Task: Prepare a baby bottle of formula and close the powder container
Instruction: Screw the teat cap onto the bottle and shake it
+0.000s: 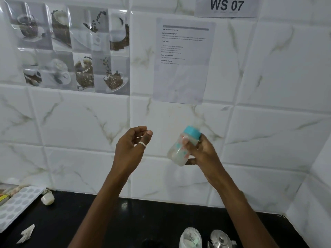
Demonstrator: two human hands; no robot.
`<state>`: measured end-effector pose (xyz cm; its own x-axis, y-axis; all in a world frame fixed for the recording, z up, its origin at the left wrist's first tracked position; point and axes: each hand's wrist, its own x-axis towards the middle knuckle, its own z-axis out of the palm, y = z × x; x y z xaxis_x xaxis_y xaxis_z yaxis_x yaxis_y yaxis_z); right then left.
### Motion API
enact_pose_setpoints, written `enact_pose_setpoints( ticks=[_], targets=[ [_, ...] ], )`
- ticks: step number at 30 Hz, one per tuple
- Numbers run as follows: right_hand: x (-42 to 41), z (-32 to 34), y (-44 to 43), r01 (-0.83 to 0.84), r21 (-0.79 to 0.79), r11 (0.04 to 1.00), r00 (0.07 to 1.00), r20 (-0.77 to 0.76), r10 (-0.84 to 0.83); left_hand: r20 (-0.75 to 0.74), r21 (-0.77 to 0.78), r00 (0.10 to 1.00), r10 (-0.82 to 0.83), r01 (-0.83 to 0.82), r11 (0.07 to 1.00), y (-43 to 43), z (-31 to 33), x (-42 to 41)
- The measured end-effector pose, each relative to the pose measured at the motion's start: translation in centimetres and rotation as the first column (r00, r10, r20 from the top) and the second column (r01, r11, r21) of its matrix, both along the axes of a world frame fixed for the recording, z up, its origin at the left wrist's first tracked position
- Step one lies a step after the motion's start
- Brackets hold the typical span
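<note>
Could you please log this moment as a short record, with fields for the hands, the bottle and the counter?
right hand: grips the bottle, held up in the air
bottle: tilted, teal cap on, milky liquid inside
left hand: raised, fingers loosely curled, holds nothing
counter: black; jar and kettle at the near edge, tray at far left
jar lid: cannot tell, cut off by the frame

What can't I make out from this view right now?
Head view:
The clear container: cut off by the bottom edge; lid on or off unknowable.
The steel kettle: cut off by the same edge.
The baby bottle: motion-blurred, partly behind the right hand; fill level unclear.
The wall instruction sheet: print too small to read.
</note>
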<state>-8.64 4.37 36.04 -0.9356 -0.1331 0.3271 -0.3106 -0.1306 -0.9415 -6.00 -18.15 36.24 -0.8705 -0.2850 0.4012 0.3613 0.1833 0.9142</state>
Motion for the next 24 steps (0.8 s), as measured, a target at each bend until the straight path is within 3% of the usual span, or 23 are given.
enact_pose_setpoints(
  ticks=[2,3,7,8,12,14,17,18,21,22,24],
  targets=[
    [-0.2,0.6,0.3,0.024,-0.256,0.966,0.999,0.029,-0.017,0.0,-0.001,1.0,-0.005,0.005,1.0,0.0,0.0,0.0],
    [-0.2,0.8,0.4,0.032,-0.3,0.953,0.999,0.028,-0.025,0.002,-0.001,1.0,-0.003,0.003,1.0,-0.1,-0.1,0.0],
    [0.1,0.6,-0.4,0.003,0.022,1.0,1.0,-0.005,-0.003,0.003,0.009,1.0,0.009,-0.009,1.0,-0.4,-0.1,0.0],
    [0.2,0.5,-0.3,0.0,0.022,1.0,1.0,-0.009,0.001,0.002,0.012,1.0,0.006,-0.006,1.0,-0.3,-0.1,-0.1],
    [0.0,1.3,0.2,0.029,-0.346,0.938,0.999,0.024,-0.022,-0.004,0.0,1.0,0.001,-0.001,1.0,-0.2,-0.2,0.0],
    [0.2,1.3,-0.1,0.032,-0.246,0.969,0.999,0.022,-0.028,-0.004,0.004,1.0,0.003,-0.003,1.0,-0.3,-0.2,-0.1],
    [0.9,0.3,-0.9,-0.062,0.075,0.995,0.998,0.02,0.061,0.001,0.01,1.0,0.003,-0.003,1.0,-0.2,-0.1,-0.2],
    [1.0,0.3,-0.9,-0.065,0.053,0.996,0.998,0.021,0.064,0.001,0.011,1.0,0.001,-0.001,1.0,-0.2,-0.1,-0.2],
    [0.6,1.1,-0.5,-0.022,-0.332,0.943,0.997,0.059,0.044,-0.002,0.01,1.0,-0.007,0.007,1.0,-0.2,-0.2,-0.2],
    [0.4,1.4,-0.3,-0.012,-0.392,0.92,0.998,0.052,0.035,-0.001,0.01,1.0,-0.005,0.005,1.0,-0.3,-0.2,-0.2],
    [0.4,1.4,-0.4,-0.029,-0.284,0.958,0.999,0.021,0.036,-0.001,0.012,1.0,0.002,-0.002,1.0,-0.5,-0.2,-0.2]
  ],
)
